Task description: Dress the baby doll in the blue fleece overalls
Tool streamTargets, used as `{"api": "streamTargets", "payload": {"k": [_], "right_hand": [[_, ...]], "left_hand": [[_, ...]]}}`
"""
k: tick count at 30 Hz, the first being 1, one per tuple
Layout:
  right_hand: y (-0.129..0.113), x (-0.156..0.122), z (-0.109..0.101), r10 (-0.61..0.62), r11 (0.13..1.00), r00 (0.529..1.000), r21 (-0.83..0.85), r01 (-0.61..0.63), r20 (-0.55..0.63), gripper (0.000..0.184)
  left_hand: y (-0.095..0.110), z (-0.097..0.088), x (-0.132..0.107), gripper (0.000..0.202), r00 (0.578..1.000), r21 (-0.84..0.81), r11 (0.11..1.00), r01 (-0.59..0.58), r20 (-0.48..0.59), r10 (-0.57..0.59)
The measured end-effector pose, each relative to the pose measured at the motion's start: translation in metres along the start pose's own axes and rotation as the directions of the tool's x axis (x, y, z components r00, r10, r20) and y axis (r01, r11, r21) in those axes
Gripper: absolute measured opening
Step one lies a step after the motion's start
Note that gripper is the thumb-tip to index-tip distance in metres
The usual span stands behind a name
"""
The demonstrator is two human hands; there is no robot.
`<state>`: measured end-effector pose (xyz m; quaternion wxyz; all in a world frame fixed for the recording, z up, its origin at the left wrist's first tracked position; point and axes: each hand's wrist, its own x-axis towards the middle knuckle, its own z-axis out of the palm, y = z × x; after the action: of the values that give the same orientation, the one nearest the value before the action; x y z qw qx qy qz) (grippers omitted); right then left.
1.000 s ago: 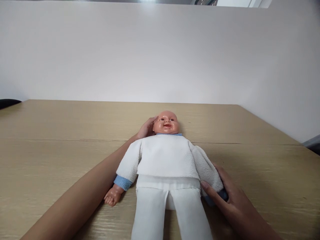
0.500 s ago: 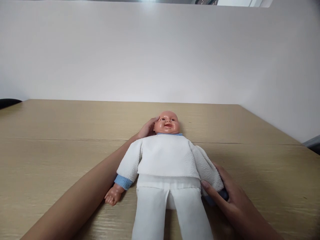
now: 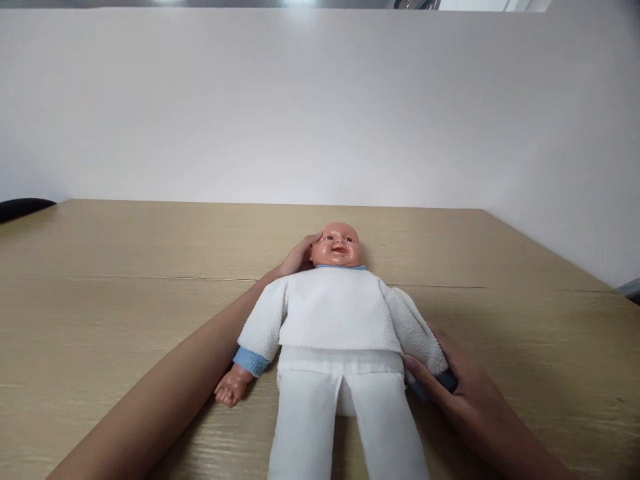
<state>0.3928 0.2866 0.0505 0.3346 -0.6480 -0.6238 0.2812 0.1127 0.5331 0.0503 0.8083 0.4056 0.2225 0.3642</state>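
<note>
The doll [image 3: 340, 313] lies face-up on the table [image 3: 100, 267] between the hands, the left hand [image 3: 299, 257] cupped open against its head and the right hand [image 3: 460, 393] gripping its sleeve end, where a hard tug might twist the doll askew.

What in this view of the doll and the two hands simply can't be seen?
Head view:
Feet of the doll: cut off by the bottom edge.
One doll hand: covered by the right hand and the sleeve.
Fingers of the left hand: mostly behind the doll's head.
Dark object at the left edge: cut off, unidentifiable.
</note>
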Motion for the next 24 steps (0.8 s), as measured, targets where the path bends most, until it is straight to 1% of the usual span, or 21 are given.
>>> {"api": "streamTargets", "payload": {"k": [8, 11, 14, 20, 22, 23, 24], "right_hand": [[-0.006, 0.001, 0.001, -0.054, 0.998, 0.999, 0.012, 0.054, 0.009, 0.071], [-0.004, 0.001, 0.002, -0.053, 0.999, 0.999, 0.011, 0.053, -0.013, 0.071], [-0.002, 0.002, 0.002, -0.062, 0.998, 0.998, 0.012, 0.062, 0.000, 0.070], [-0.002, 0.003, 0.002, -0.062, 0.998, 0.998, 0.007, 0.062, 0.002, 0.070], [-0.001, 0.002, 0.002, -0.045, 0.999, 0.999, -0.002, 0.045, 0.009, 0.071], [0.000, 0.002, 0.002, -0.038, 0.999, 0.999, -0.005, 0.038, 0.010, 0.072], [0.002, 0.002, 0.002, -0.034, 0.999, 0.999, -0.004, 0.034, 0.009, 0.073]], "left_hand": [[0.001, -0.003, 0.001, 0.061, 0.999, 0.045, 0.998, -0.041, 0.032, 0.040], [0.002, -0.009, 0.002, 0.064, 0.999, 0.060, 0.998, -0.008, 0.036, 0.006], [0.003, -0.014, 0.001, 0.067, 0.999, 0.088, 0.996, 0.010, 0.040, -0.014], [0.004, -0.010, -0.004, 0.068, 0.997, 0.101, 0.995, 0.014, 0.072, -0.022], [0.003, -0.011, -0.004, 0.067, 0.997, 0.105, 0.995, -0.003, 0.080, -0.006], [0.002, -0.014, -0.004, 0.065, 0.998, 0.110, 0.994, -0.025, 0.067, 0.018], [0.002, -0.018, -0.003, 0.063, 0.998, 0.120, 0.991, -0.060, 0.030, 0.056]]}}
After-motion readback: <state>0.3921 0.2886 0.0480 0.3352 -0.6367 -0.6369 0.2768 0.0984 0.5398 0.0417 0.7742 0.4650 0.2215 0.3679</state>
